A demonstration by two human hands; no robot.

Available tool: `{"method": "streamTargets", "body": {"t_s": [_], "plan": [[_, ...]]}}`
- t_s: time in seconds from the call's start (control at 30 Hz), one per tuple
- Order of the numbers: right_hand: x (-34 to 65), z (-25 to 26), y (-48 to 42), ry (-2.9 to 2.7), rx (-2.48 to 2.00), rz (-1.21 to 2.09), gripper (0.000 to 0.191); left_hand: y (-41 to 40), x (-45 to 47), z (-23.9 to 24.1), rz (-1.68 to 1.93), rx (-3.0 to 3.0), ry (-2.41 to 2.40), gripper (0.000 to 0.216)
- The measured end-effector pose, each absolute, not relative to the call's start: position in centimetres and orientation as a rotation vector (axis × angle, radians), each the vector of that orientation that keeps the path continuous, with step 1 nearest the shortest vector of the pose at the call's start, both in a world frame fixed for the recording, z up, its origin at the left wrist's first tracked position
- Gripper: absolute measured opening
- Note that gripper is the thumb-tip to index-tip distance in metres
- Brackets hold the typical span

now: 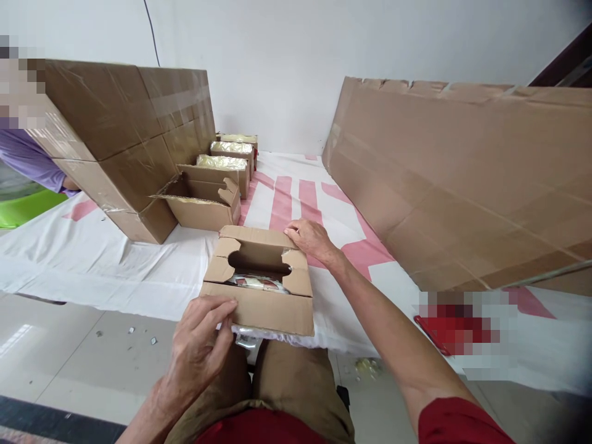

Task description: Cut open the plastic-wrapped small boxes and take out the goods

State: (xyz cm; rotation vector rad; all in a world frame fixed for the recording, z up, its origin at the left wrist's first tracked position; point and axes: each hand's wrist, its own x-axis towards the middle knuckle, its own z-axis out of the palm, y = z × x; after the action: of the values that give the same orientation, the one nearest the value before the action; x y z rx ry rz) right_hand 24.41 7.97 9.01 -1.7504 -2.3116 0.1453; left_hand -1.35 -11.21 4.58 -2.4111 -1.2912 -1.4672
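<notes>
A small cardboard box (272, 316) stands at the table's near edge with its flaps spread outward. Through the gap between its notched side flaps, a clear-wrapped item with red and white on it (259, 283) shows, mostly hidden inside. My left hand (203, 333) holds the left end of the near flap, fingertips on top and thumb lower down. At the far right corner, my right hand (309, 237) has its fingers bent and closed on the far flap's edge. Just beyond, another open cardboard box (198, 213) sits with its flaps up.
Several boxes with yellowish wrapped contents (222, 163) line up behind. Stacked taped cartons (124, 117) rise at left, and a large carton (462, 179) at right. A white and pink cloth (296, 197) covers the table. A person's purple sleeve (34, 157) shows at far left.
</notes>
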Motion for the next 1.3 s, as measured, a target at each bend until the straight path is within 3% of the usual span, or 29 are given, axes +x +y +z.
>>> {"method": "streamTargets", "body": {"t_s": [0.2,0.5,0.6,0.67,0.7,0.87,1.03,1.1,1.2,1.3], "plan": [[24.1,10.0,7.5,-2.367,-1.713,0.038,0.023,-10.4,-1.1,3.4,-1.223,-2.364,-1.379,0.029],[24.0,9.6,5.6,-2.371,-1.503,0.056,0.019,-9.5,-1.8,3.0,-1.270,-2.378,-1.518,0.034],[25.2,9.1,5.9,-2.103,-1.527,-0.030,0.043,-9.1,-2.3,3.7,-1.406,-2.351,-1.524,0.037],[26.0,9.1,6.3,-1.974,-1.558,0.085,0.062,-9.1,-3.3,4.3,-1.494,-2.398,-1.558,0.042],[26.3,9.2,6.4,-1.947,-1.542,0.191,0.062,-9.1,-3.9,4.6,-1.532,-2.458,-1.568,0.045],[26.8,9.8,4.6,-1.961,-1.202,0.514,0.023,-9.8,-6.8,4.5,-1.579,-2.714,-1.543,0.060],[26.8,9.1,0.6,-2.104,-0.958,0.661,0.047,-8.3,-5.5,3.2,-1.690,-2.378,-1.743,0.041],[27.1,8.5,-0.5,-2.090,-0.955,0.657,0.051,-6.9,-4.3,3.1,-1.736,-2.177,-1.816,0.046],[28.6,7.3,-1.4,-1.907,-1.119,0.577,0.042,-5.1,-3.0,3.4,-1.670,-2.066,-1.902,0.058],[31.8,5.5,-2.1,-1.737,-1.388,0.440,0.030,-4.2,-2.7,3.5,-1.552,-2.179,-1.976,0.049]]}}
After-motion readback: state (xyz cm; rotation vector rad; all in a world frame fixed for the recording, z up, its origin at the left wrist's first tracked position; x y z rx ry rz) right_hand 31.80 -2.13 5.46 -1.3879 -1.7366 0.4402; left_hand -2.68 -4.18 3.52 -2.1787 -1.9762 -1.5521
